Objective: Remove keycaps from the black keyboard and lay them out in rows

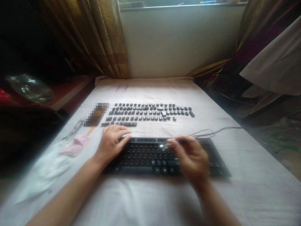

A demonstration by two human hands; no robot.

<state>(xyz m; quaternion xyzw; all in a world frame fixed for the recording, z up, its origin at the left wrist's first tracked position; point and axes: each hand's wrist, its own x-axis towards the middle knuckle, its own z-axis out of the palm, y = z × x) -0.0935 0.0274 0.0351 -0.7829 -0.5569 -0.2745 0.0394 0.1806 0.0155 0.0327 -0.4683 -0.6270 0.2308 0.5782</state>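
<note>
A black keyboard [143, 169] lies in front of me; many of its keycaps are off, while a few remain toward the lower right of the main block. My left hand [113, 138] rests at the keyboard's upper left edge, fingers stretched and thumb apart, holding nothing. Over the right half of the keys, my right hand [190, 153] pinches a thin tool with a pale, shiny tip [162, 147]; blur hides its exact kind. Beyond the keyboard, loose black keycaps [143, 113] are laid out in rows on the white cloth.
Left of the keycaps lies a pixelated brown rectangular thing [96, 114]. Near it are a pink cloth [75, 145], a pale crumpled cloth [47, 172] and a slim metallic item [76, 128]. A cable [225, 128] trails rightward. Curtains [94, 37] hang beside the far wall.
</note>
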